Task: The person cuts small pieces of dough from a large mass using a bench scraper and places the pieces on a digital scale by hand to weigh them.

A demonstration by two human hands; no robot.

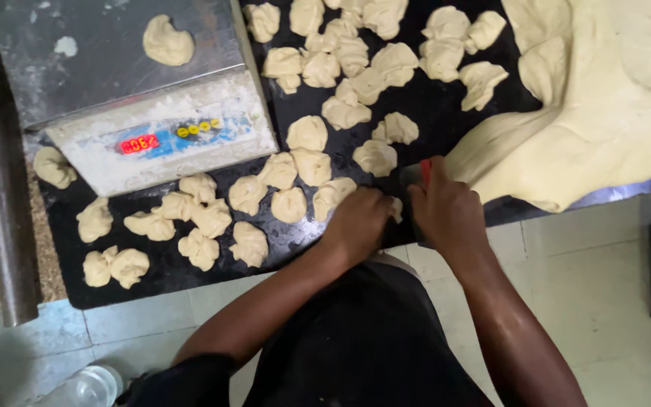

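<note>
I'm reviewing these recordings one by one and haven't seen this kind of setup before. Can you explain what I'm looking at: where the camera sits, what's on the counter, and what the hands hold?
There is no machine here. The single picture comes from a camera worn on a person's head, looking straight down at their own two bare hands.

In front of them is a black counter. Many small dough pieces lie scattered on it, and a big mass of dough fills the right side. At the upper left stands a flour-dusted scale with a lit red display; one dough piece rests on its metal plate.

The left hand grips a small lump of dough at the counter's near edge. The right hand is closed around a cutting tool with a red handle, mostly hidden by the hand, beside the big mass.
</note>
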